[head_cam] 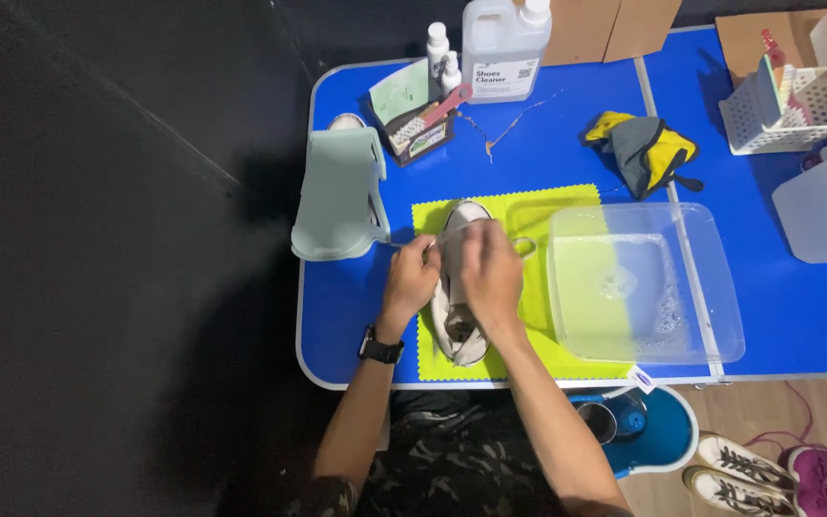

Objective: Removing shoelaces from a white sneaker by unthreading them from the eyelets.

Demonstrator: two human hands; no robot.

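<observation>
A pale canvas shoe [458, 337] lies lengthwise on a lime green mat [557, 206] on the blue table [337, 306]. Both my hands are over the shoe's middle. My left hand [412, 278], with a black watch on its wrist, grips the shoe's left side and pinches a thin lace that runs off to the left. My right hand [492, 275] is curled on the upper part of the shoe, fingers closed near the laces. The shoe's toe pokes out beyond my fingers and its heel opening shows below them.
A clear plastic tub [720, 287] of soapy water sits right of the mat. A pale green stand [337, 196] is on the left. Behind are a white cleaner jug [502, 48], small bottles, a brush caddy [420, 129], a yellow-grey cloth [645, 148], a white basket [785, 110]. Shoes lie on the floor [748, 469].
</observation>
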